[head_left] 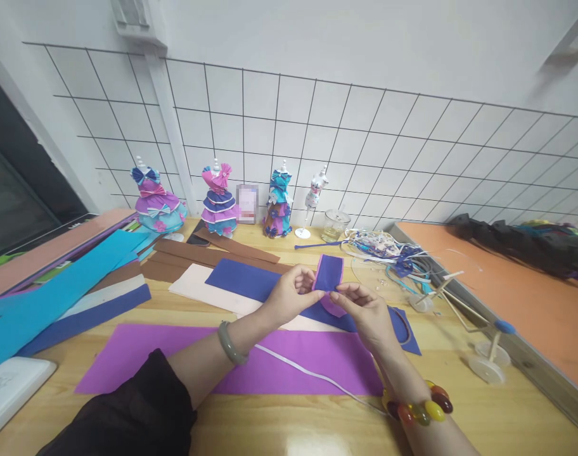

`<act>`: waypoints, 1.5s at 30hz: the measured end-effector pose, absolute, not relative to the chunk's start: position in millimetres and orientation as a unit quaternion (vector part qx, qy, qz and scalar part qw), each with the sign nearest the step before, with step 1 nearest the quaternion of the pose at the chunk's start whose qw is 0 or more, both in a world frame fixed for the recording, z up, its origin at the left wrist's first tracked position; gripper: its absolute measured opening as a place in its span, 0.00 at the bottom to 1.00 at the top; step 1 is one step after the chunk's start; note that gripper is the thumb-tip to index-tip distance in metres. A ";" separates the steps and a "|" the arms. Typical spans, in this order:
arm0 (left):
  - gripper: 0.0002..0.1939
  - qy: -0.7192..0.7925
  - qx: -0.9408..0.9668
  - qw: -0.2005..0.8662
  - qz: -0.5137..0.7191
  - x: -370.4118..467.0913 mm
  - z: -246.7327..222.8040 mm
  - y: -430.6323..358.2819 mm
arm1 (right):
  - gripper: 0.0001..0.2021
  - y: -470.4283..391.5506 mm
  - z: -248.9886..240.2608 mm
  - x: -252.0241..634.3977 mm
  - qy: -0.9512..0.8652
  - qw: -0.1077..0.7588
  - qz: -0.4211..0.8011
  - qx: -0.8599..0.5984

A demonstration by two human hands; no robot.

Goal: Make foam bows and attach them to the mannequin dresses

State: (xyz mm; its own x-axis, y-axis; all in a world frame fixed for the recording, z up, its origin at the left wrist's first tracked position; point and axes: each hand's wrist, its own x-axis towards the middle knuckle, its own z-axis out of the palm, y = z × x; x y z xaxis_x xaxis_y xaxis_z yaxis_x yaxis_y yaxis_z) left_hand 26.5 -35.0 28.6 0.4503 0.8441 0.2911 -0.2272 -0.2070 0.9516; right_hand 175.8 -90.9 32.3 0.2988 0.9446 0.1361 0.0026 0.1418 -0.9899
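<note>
Carefully pinched, the small blue piece [329, 272] could slip

From here I see the left hand [286, 297] and the right hand [369, 311] both closed by fingertips on its lower part, above the worktop [265, 424]. If one pinch loosens, the piece may, I think, open or turn crooked. Also the white cord [295, 363] reaches near the bead bracelet [421, 413], so a moving wrist could maybe catch it

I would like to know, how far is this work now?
Already looking dressed: the leftmost mannequin, the pink-topped one and the turquoise-topped one. In work: a purple-edged blue piece, held between the left hand and right hand. Seemingly remaining: the fourth mannequin, which wears no dress; a purple sheet lies flat nearby.
</note>
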 end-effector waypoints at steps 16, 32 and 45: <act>0.11 0.282 0.689 0.533 0.402 23.3 29.2 -33.2 | 0.14 -90.0 27.9 177.4 -0.475 0.576 0.379 -0.548; 0.09 0.294 0.752 0.422 0.411 22.6 29.4 -35.4 | 0.12 -88.3 18.7 180.7 -0.517 0.571 0.366 -0.522; 0.08 0.302 0.734 0.437 0.423 22.0 31.7 -36.1 | 0.12 -92.1 29.9 179.1 -0.497 0.570 0.342 -0.558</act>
